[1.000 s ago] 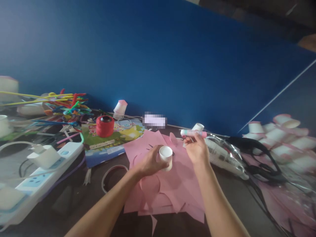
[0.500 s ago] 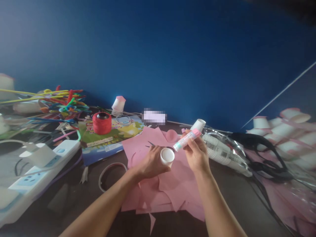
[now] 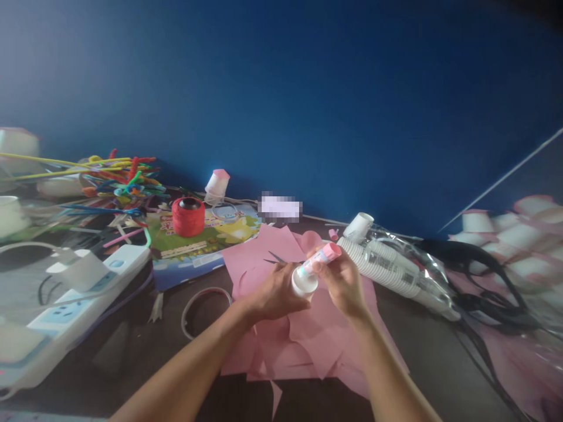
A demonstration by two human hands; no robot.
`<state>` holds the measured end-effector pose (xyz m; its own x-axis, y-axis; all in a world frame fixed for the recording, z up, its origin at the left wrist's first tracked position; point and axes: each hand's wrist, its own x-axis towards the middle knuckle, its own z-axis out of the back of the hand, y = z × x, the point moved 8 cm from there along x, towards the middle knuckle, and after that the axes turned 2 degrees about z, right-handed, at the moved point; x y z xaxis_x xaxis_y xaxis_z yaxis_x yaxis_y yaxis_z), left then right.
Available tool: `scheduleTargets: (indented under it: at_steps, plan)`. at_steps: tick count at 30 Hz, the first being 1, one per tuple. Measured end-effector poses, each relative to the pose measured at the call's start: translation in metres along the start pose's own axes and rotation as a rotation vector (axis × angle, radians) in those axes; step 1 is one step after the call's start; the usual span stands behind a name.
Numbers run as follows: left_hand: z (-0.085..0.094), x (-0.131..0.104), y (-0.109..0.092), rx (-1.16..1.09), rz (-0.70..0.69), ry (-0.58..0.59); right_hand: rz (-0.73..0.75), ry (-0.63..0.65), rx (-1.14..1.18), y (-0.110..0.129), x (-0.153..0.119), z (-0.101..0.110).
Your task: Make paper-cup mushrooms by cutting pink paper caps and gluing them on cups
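My left hand [image 3: 279,293] is closed around a small white paper cup [image 3: 305,288], its round end facing up towards me. In my right hand [image 3: 345,284] is a glue stick [image 3: 319,259] with a pink base, held at a slant. Its lower end meets the cup's rim area; whether it touches cannot be made out. Beneath both hands lie overlapping pink paper sheets [image 3: 316,346]. The scissors [image 3: 275,258] show only their blade tips beyond my left hand. A small pink cap [image 3: 333,234] lies past my right hand.
Stacked paper cups [image 3: 382,266] in clear plastic lie right, beside a single cup [image 3: 359,225]. Left are a red thread spool [image 3: 188,217], a tape roll [image 3: 185,313], a power strip [image 3: 65,310] and pipe cleaners [image 3: 127,176]. Finished-looking pink-topped cups [image 3: 532,234] pile far right.
My right hand has brought the glue stick left and down to the cup's rim. The pink cap now lies on the table. My left hand keeps hold of the cup.
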<state>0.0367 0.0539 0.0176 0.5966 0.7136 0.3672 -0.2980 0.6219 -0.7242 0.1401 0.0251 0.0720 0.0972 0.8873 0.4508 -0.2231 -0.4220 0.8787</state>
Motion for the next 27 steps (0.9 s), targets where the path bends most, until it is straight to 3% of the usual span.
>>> scheduleTargets:
  at_steps: [13,19,27]
  plan:
    - [-0.007,0.000,-0.003,0.100,-0.070,0.023,0.039,0.110,-0.173,0.001,-0.009,-0.009]
    - [-0.006,-0.001,0.000,0.121,-0.067,-0.004,0.150,0.032,-0.261,0.010,-0.008,-0.006]
    - [-0.008,-0.001,-0.001,0.147,-0.156,-0.032,0.169,0.204,-0.214,0.014,-0.012,-0.022]
